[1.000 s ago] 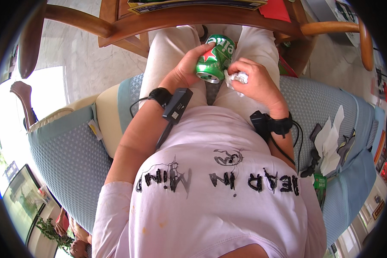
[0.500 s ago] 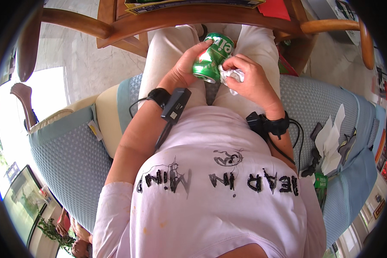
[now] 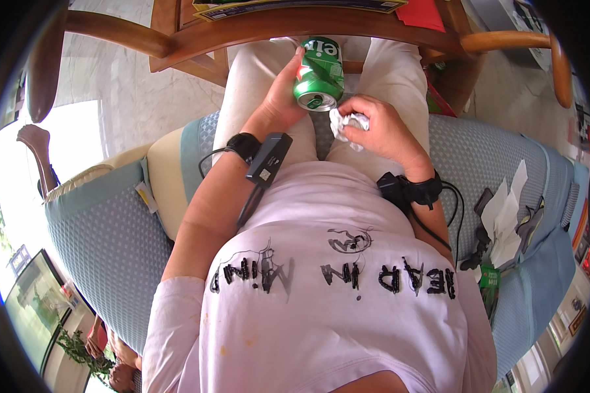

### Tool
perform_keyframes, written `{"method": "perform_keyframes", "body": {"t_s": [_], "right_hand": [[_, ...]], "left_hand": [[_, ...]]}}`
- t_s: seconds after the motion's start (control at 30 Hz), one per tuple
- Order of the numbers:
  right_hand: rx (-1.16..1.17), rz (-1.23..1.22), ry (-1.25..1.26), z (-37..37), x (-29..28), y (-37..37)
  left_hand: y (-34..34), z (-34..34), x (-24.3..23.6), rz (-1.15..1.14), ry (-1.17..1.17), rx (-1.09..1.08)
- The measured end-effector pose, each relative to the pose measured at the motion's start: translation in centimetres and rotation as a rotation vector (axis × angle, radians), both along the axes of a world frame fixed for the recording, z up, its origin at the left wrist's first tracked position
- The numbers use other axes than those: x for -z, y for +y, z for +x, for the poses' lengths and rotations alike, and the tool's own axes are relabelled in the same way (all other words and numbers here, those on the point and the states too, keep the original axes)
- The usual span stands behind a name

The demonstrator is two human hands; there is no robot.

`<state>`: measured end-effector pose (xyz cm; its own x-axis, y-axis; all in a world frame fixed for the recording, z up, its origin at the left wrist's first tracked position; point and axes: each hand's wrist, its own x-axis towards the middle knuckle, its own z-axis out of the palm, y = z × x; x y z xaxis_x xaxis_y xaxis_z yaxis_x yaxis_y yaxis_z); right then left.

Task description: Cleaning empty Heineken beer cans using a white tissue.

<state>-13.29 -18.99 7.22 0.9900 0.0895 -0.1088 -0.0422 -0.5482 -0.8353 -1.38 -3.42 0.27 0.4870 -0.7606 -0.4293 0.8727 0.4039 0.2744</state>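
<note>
A green drinks can [image 3: 319, 75] with white lettering and a dented side is in my left hand [image 3: 283, 90], held above the gap between my knees. Its silver end with the pull tab tilts toward me. Some fingers of that hand are hidden behind the can. My right hand [image 3: 378, 128] pinches a crumpled white tissue [image 3: 349, 126] just below and right of the can's near end. A small gap seems to separate the tissue from the can.
I sit on a blue padded sofa [image 3: 105, 242]. A wooden chair [image 3: 321, 27] stands close in front, with a red paper [image 3: 421, 14] on it. White paper [image 3: 505, 209] and a green packet [image 3: 489, 283] lie at my right. Another person [image 3: 121, 367] appears lower left.
The can has turned so its tab end faces me, and it has shifted slightly away and left. My right hand with the tissue has drawn off the can's side, down toward me.
</note>
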Motion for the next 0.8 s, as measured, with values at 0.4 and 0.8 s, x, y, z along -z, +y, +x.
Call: {"method": "perform_keyframes", "body": {"t_s": [0.4, 0.8], "right_hand": [[0.276, -0.182, -0.425, 0.9, -1.0, 0.7], [0.21, -0.222, -0.363, 0.7, -1.1, 0.5]], "left_hand": [[-0.5, -0.4, -1.1, 0.099, -0.144, 0.049], [-0.9, -0.4, -0.6, 0.182, -0.179, 0.033]]}}
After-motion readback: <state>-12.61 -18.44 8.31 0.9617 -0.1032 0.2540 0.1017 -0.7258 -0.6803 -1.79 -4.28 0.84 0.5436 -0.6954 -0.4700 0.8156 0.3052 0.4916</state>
